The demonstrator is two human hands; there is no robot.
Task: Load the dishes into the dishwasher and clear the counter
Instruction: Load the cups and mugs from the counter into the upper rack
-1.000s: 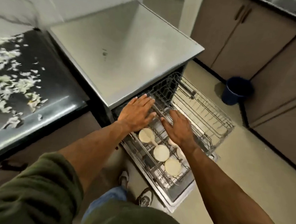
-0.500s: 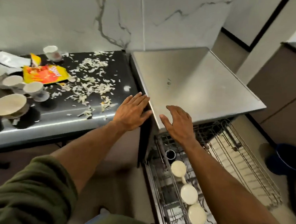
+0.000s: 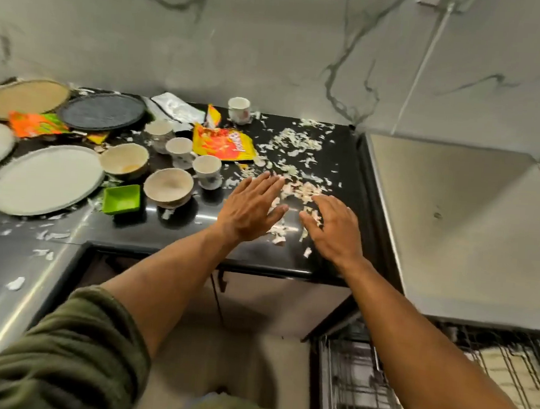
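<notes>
Cups (image 3: 206,169) and bowls (image 3: 168,187) sit left of your hands; both the left hand (image 3: 251,207) and right hand (image 3: 334,228) hover empty, fingers spread, so grip one cup by its rim.

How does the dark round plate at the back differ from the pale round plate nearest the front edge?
The dark round plate is charcoal and sits by the wall; the pale round plate is off-white, looks larger, and lies near the counter's front. Both lie flat with nothing on them.
</notes>
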